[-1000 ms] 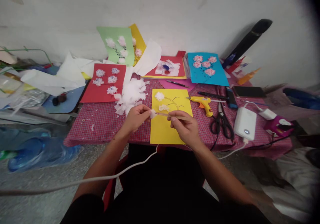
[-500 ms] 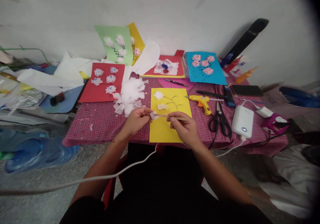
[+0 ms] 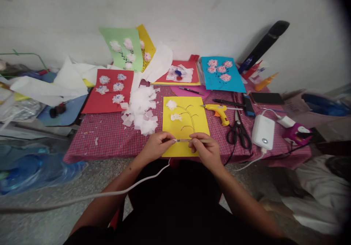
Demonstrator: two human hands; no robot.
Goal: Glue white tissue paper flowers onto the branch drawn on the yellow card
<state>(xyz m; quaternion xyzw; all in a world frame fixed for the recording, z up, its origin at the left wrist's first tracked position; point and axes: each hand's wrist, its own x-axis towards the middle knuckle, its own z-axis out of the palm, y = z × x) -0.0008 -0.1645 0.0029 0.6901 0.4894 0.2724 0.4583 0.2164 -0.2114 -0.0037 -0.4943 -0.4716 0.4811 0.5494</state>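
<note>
Table: low, under a red checked cloth (image 3: 115, 135).
Front edge, middle: yellow card (image 3: 189, 122).
Left of it: white tissue pile (image 3: 141, 108).
Right side: glue gun (image 3: 218, 110), scissors (image 3: 240, 131), white power bank (image 3: 262, 131).
Back edge: blue card (image 3: 222, 77).
Back left corner: red card (image 3: 109, 91).

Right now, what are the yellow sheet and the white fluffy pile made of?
The yellow sheet looks like matte craft paper or thin card: flat, no shine, pen lines drawn on it. The white fluffy pile looks like tissue paper: thin, crumpled, soft-edged squares, though it could be napkin.

Plain white wall (image 3: 192, 11) behind a low table (image 3: 109, 139) in red checked cloth, grey speckled floor (image 3: 49, 197) below.
</note>
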